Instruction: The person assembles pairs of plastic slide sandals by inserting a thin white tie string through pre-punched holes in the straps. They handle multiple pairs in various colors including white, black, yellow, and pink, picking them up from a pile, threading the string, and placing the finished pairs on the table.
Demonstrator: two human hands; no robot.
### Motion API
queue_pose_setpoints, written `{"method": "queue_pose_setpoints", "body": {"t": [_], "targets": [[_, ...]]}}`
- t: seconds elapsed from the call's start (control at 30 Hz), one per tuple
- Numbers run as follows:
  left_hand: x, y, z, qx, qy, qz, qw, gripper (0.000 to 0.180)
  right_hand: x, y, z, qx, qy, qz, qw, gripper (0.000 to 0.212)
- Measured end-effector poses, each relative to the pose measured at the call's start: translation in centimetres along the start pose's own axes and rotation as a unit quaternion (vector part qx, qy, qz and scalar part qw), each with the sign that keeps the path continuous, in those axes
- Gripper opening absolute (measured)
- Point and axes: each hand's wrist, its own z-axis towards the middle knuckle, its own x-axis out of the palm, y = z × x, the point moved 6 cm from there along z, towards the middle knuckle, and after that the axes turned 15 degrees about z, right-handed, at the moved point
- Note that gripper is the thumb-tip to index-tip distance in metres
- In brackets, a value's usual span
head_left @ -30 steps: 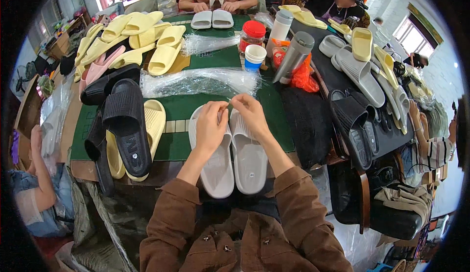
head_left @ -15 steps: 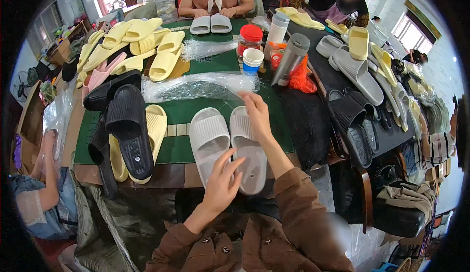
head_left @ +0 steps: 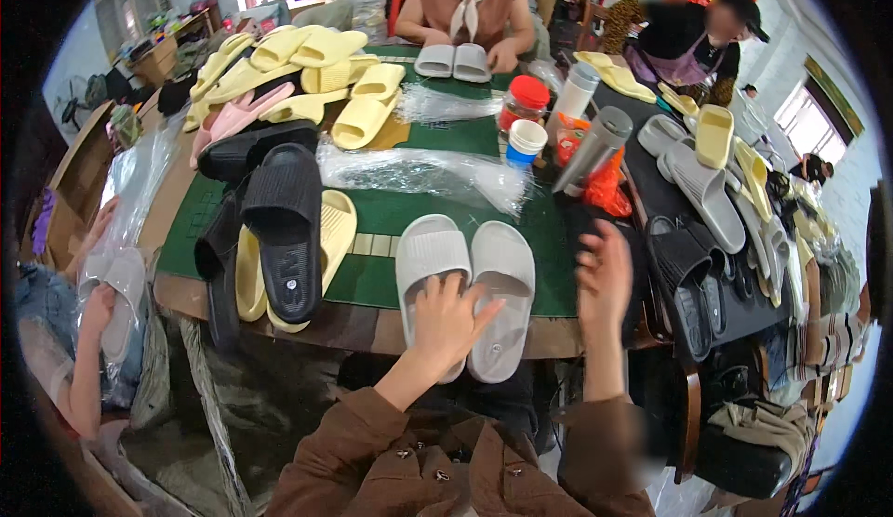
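Observation:
A pair of light grey slippers lies side by side at the table's near edge, toes pointing away. On the left slipper (head_left: 432, 245) rests my left hand (head_left: 449, 320), its fingers spread over the footbed behind the ribbed strap. The thumb of that hand stretches toward the right slipper (head_left: 503, 261). To the right of the pair my right hand (head_left: 605, 271) is raised, fingers apart and loosely bent, with nothing visible in it. Beyond the slippers is a sheaf of clear plastic bags (head_left: 419, 167) on the green mat (head_left: 391, 208).
Black slippers (head_left: 284, 229) and yellow slippers (head_left: 340, 231) are stacked at left, with a yellow pile (head_left: 321, 47) behind. A red-lidded jar (head_left: 524, 106), paper cup (head_left: 526, 142) and grey flask (head_left: 595, 152) stand right. Co-workers sit across and at left; one handles grey slippers (head_left: 453, 61).
My right hand has left the right slipper's toe and moved right. My left hand has moved onto the left slipper. The whole view has shifted, so the table appears farther right.

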Motion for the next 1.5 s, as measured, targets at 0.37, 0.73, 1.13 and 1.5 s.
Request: {"method": "queue_pose_setpoints", "body": {"t": [0.37, 0.73, 1.13, 1.5], "targets": [[0.0, 0.6, 0.1, -0.045, -0.052, 0.062, 0.996, 0.033, -8.8, 23.4, -7.3, -0.555, -0.095, -0.141, 0.814, 0.043], [-2.4, 8.9, -4.4, -0.104, -0.124, 0.180, 0.970, 0.018, -6.8, 15.3, -6.8, -0.400, -0.084, -0.170, 0.897, 0.035], [-5.0, 20.1, -5.5, -0.154, -0.096, 0.194, 0.964, 0.020, -6.8, 16.2, -6.9, -0.419, -0.098, -0.231, 0.872, 0.031], [-5.6, 30.8, -6.6, -0.201, -0.077, 0.264, 0.940, 0.022, -9.6, 25.1, -5.5, -0.410, -0.120, -0.489, 0.761, 0.026]]}}
